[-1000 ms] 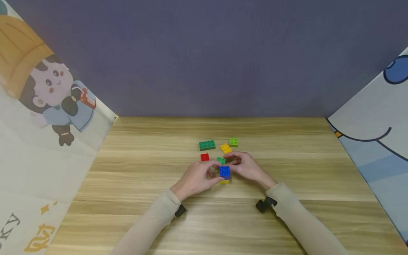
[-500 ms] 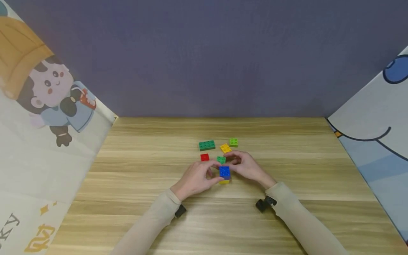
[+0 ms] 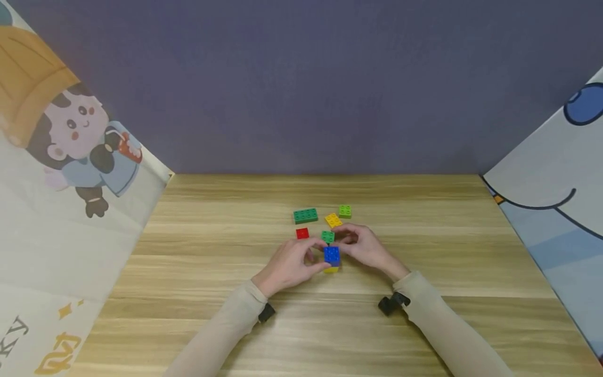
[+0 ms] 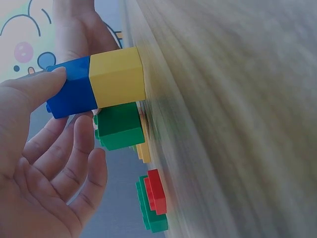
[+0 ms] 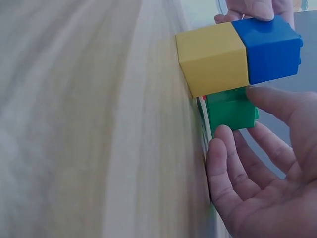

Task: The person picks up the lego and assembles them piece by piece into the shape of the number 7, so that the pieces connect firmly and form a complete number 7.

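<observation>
A blue toy brick [image 3: 332, 255] sits on top of a yellow brick [image 4: 118, 77], and the pair stands upright on the wooden table. My left hand [image 3: 292, 264] pinches the blue brick, its thumb on the near side and its index finger reaching around behind. Just beyond the pair is a green brick [image 3: 328, 236] with its studs up. Around it curls my right hand [image 3: 367, 247]; in the right wrist view the thumb lies by the corner where green meets the stacked pair, and the fingertips [image 5: 224, 133] lie against the green brick's other side.
Farther back lie a long dark green brick [image 3: 305, 215], a flat yellow brick [image 3: 333, 220] and a lime green brick [image 3: 345, 211]. A red brick [image 3: 302, 233] sits just beyond my left hand. A dark wall [image 3: 325, 104] bounds the table's back edge.
The green brick has turned slightly and shifted a little to the right, now squarer behind the stacked pair. Both hands and the blue and yellow bricks stay nearly in place.
</observation>
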A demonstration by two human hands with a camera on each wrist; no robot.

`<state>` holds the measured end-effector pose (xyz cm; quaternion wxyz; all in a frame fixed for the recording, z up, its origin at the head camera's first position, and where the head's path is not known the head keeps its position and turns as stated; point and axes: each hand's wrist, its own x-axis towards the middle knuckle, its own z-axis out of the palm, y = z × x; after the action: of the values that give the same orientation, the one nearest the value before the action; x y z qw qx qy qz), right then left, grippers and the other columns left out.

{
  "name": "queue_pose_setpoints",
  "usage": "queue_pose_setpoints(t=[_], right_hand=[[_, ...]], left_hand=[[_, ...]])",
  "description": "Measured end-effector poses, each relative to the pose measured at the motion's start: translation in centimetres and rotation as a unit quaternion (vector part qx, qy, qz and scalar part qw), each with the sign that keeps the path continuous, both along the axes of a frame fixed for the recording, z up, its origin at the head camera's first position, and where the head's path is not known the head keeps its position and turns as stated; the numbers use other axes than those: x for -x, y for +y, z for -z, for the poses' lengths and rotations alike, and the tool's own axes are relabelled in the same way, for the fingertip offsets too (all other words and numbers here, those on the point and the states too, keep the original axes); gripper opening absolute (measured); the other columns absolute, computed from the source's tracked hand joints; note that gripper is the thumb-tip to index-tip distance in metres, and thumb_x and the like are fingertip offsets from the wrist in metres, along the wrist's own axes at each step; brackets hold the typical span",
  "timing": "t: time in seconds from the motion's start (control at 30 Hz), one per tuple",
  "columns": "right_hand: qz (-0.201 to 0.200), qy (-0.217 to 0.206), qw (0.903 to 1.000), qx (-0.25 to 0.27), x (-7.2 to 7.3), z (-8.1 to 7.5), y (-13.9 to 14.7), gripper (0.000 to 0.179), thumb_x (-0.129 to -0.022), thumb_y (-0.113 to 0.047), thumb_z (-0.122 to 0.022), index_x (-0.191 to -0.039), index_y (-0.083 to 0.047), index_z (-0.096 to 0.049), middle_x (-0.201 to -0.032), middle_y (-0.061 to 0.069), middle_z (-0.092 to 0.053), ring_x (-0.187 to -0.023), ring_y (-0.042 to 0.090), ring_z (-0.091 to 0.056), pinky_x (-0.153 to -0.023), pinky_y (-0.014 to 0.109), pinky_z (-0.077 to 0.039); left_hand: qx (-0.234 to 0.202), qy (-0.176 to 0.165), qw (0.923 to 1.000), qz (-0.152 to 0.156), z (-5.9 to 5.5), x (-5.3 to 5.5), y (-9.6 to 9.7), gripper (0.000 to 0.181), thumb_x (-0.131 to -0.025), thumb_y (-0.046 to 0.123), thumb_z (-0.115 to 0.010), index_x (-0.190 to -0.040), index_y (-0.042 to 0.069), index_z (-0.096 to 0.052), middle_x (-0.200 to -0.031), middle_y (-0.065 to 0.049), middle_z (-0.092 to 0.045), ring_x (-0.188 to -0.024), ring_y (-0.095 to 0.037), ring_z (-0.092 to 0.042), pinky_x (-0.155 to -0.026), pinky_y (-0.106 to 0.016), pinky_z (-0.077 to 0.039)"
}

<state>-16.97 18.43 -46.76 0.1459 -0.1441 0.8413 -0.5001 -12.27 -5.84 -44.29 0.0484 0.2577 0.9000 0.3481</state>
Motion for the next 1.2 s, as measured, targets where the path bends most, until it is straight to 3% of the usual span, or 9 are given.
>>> queue_pose_setpoints(t=[0.2,0.57,0.87,1.2], right_hand=[[0.02,-0.006,0.9997,0.013,-0.4,-0.4,0.1,0.04,-0.098,-0.02,-0.078,-0.134,-0.006,-0.069,-0.129,0.015,-0.074,-0.105,0.024,-0.075,-0.087,0.029,-0.061],[0.045,0.019,0.9976,0.049,-1.0,-1.2,1.1,0.043,-0.098,-0.028,-0.079,-0.135,-0.009,-0.069,-0.135,0.015,-0.072,-0.123,0.034,-0.071,-0.103,0.048,-0.06],[0.049,0.034,0.9961,0.065,-1.6,-2.4,1.9,0.041,-0.101,-0.026,-0.076,-0.137,-0.008,-0.067,-0.136,0.017,-0.07,-0.124,0.036,-0.07,-0.094,0.034,-0.063],[0.041,0.058,0.9947,0.075,-2.1,-3.6,2.2,0.038,-0.103,-0.023,-0.074,-0.136,-0.007,-0.068,-0.135,0.017,-0.07,-0.122,0.036,-0.07,-0.091,0.023,-0.061]], left_hand=[[-0.001,-0.003,1.0,0.001,0.1,-0.1,-0.1,0.042,-0.097,0.039,-0.08,-0.132,0.016,-0.072,-0.104,0.003,-0.08,-0.078,-0.001,-0.065,-0.068,-0.02,-0.053],[-0.004,-0.003,1.0,-0.002,0.2,-0.2,0.0,0.04,-0.097,0.039,-0.081,-0.131,0.02,-0.073,-0.096,0.006,-0.078,-0.077,-0.003,-0.064,-0.066,-0.021,-0.051],[-0.014,0.0,0.9999,0.0,0.2,0.0,0.2,0.039,-0.096,0.038,-0.081,-0.133,0.024,-0.073,-0.1,0.008,-0.078,-0.077,0.0,-0.063,-0.066,-0.021,-0.052],[-0.01,0.003,0.9999,0.001,0.1,0.2,0.2,0.041,-0.097,0.038,-0.081,-0.132,0.02,-0.072,-0.113,0.004,-0.08,-0.078,-0.002,-0.064,-0.068,-0.021,-0.052]])
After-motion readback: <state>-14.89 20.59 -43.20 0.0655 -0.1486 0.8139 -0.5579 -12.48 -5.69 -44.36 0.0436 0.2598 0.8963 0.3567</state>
